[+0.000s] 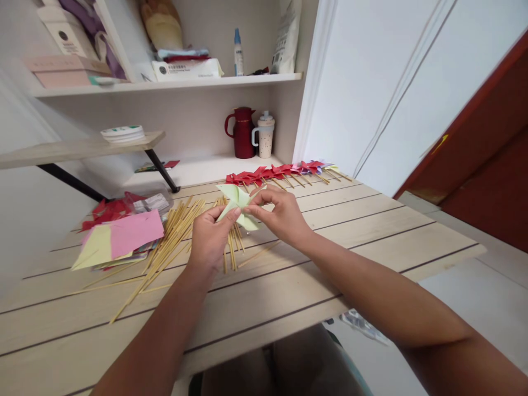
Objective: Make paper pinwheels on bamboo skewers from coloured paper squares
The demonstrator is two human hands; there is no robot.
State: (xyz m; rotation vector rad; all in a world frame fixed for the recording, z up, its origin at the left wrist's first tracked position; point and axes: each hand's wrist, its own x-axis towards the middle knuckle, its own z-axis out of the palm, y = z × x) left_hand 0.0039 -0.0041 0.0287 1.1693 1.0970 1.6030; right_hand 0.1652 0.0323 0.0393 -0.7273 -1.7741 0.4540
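Observation:
Both hands hold a pale green folded paper pinwheel [236, 199] just above the wooden table [371, 231]. My left hand [211, 236] pinches its lower left edge. My right hand [280, 215] pinches a flap on its right side near the centre. Under and left of the hands lie several thin bamboo sticks [173, 236]. A row of finished red pinwheels on sticks [272, 174] lies at the far edge of the table.
A stack of pink and yellow paper squares [124, 237] lies on the left, with red paper [108, 211] behind it. A red jug [243, 133] and a white cup [264, 135] stand on a low shelf. Upper shelves hold boxes and a bottle [238, 53].

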